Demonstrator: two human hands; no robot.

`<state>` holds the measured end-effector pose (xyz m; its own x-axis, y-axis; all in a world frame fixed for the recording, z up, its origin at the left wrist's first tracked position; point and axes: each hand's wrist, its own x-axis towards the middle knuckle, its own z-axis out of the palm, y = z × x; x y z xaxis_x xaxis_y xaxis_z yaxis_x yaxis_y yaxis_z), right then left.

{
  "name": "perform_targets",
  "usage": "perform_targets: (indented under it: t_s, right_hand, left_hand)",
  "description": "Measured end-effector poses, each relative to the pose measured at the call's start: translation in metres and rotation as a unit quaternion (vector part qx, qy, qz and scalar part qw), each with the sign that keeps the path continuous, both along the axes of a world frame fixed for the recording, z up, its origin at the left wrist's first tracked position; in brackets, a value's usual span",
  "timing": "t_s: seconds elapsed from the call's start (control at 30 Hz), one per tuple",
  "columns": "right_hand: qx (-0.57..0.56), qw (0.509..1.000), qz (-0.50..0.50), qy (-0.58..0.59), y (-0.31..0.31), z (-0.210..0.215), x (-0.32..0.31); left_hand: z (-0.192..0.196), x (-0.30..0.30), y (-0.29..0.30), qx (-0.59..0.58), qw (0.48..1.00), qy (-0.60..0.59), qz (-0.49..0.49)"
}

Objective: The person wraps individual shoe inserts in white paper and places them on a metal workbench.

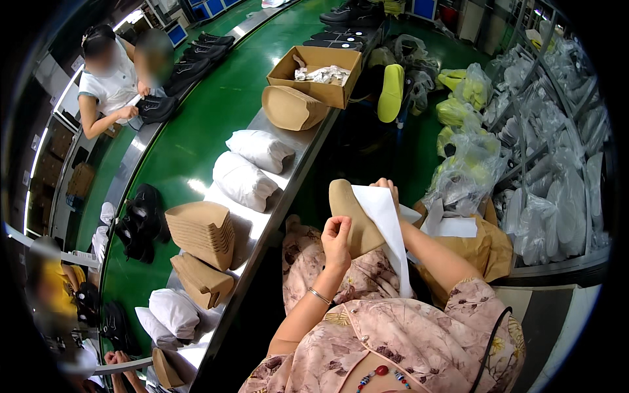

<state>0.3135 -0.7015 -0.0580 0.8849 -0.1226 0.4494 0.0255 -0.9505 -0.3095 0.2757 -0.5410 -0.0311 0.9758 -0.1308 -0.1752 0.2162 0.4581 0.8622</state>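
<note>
Holds tan, curved moulded-fibre form (356,226) at four o'clock from view centre against thin white paper sheet (383,213), with left hand (337,245) pinched closed at form's seven o'clock (hold unclear) and right hand (391,190) half-curled at two, apparently gripping sheet, presumably to steady both.

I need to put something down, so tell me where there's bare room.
Bare: the green belt between the upper black shoes and the upper white bundles, and some metal ledge between those bundles and the brown stack. Crowded: the ledge around the lower white bundles and the plastic-filled rack.
</note>
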Motion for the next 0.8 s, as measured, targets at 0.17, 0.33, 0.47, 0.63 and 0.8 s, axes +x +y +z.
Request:
perform_targets:
  t_s: [0.17, 0.33, 0.47, 0.63, 0.8]
  right_hand:
    - [0.606, 0.781, 0.119, 0.096, -0.014, -0.044, -0.006]
    - [0.794, 0.551, 0.146, 0.210, -0.010, -0.011, -0.012]
    - [0.851, 0.466, 0.146, 0.192, -0.011, 0.008, -0.006]
    - [0.791, 0.563, 0.188, 0.149, 0.004, 0.055, 0.009]
    - [0.588, 0.744, 0.301, 0.099, 0.025, 0.076, -0.009]
  left_hand:
    - [0.025, -0.007, -0.009, 0.004, 0.999, -0.034, 0.018]
    - [0.018, -0.014, -0.003, 0.076, 0.991, -0.106, -0.016]
    - [0.015, -0.025, -0.010, 0.096, 0.979, -0.166, -0.067]
    - [0.017, -0.013, -0.003, 0.058, 0.986, -0.150, -0.041]
    - [0.018, 0.001, 0.000, 0.024, 0.990, -0.132, -0.046]
